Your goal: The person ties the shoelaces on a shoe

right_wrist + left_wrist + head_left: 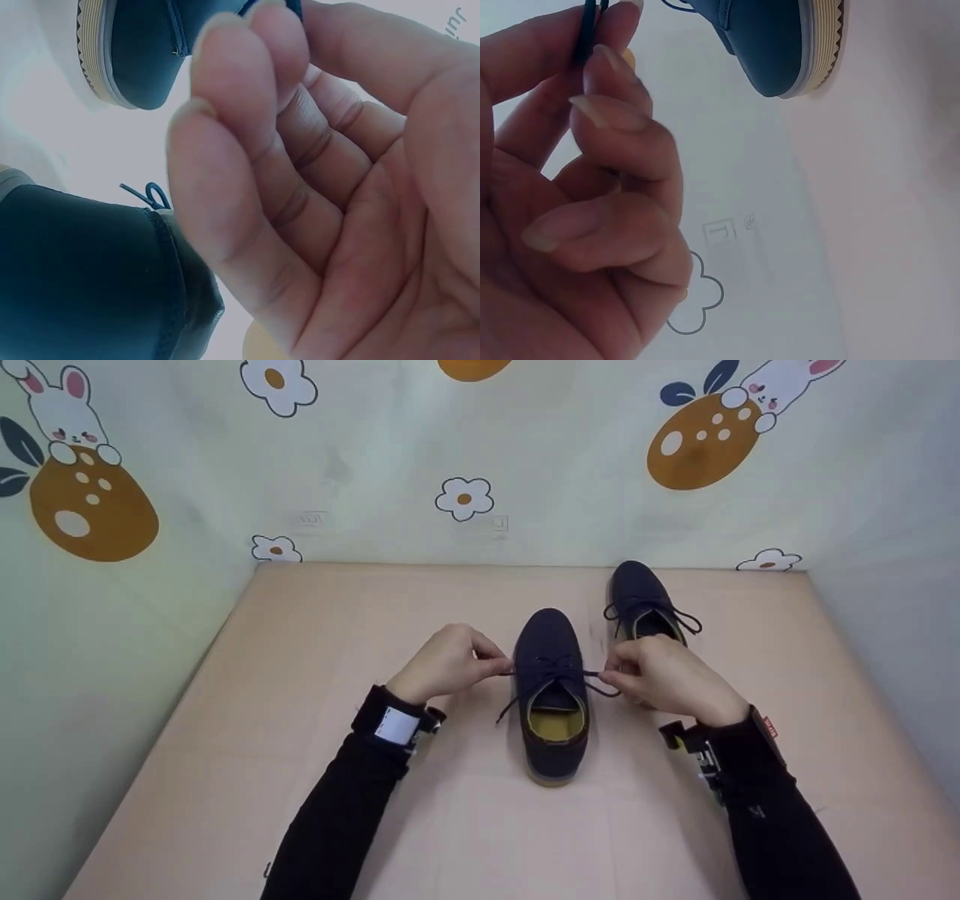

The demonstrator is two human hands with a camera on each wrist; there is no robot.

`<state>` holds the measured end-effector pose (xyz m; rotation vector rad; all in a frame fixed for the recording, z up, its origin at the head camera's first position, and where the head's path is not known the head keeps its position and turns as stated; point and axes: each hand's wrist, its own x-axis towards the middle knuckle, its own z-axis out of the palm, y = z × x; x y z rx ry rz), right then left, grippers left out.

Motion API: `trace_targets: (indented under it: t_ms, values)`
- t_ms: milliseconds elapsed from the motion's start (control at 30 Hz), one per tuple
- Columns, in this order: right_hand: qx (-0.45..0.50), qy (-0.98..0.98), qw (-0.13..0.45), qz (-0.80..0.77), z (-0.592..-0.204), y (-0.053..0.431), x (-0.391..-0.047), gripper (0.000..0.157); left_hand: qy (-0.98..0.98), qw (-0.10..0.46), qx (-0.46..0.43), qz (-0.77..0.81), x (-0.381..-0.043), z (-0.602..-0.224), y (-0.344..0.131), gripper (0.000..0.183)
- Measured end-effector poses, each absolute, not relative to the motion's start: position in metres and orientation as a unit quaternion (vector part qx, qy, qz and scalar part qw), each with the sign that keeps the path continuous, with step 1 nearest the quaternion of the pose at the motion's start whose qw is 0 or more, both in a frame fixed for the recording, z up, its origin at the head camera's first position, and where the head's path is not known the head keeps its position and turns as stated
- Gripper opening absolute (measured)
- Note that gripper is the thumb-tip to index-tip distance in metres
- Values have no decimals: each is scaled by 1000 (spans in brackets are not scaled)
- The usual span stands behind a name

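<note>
A dark navy lace-up shoe (547, 637) with a yellow insole stands on the table, toe pointing away. On its left side my left hand (448, 666) pinches a shoelace (589, 34) between thumb and forefinger; two strands show there in the left wrist view. My right hand (667, 675) pinches the lace on the other side, its fingertips (232, 64) close together. The lace stretches sideways across the shoe between both hands. One loose lace end (506, 710) hangs at the left, and another strand curves below the right fingers.
A matching shoe (637, 581) with a tied bow stands behind my right hand, near the back edge, partly covered by that hand. The pale table (315, 630) meets a backdrop (375, 457) printed with rabbits and flowers at the back and sides.
</note>
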<state>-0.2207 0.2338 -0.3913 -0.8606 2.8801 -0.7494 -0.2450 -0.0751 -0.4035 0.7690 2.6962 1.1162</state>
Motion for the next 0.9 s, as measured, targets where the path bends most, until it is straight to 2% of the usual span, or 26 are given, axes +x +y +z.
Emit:
trace_targets:
  t_ms: [267,600,900]
  values:
    - [-276,931,15,-238,-391,238,-221,22,894,78,245,368,-246,-404,-75,12]
    - [-260,931,23,-255,-389,236,-221,24,878,46,290,379,-246,-409,-69,22]
    - [-288,926,-7,-244,-394,225,-221,15,878,31,301,370,-246,-408,-69,24]
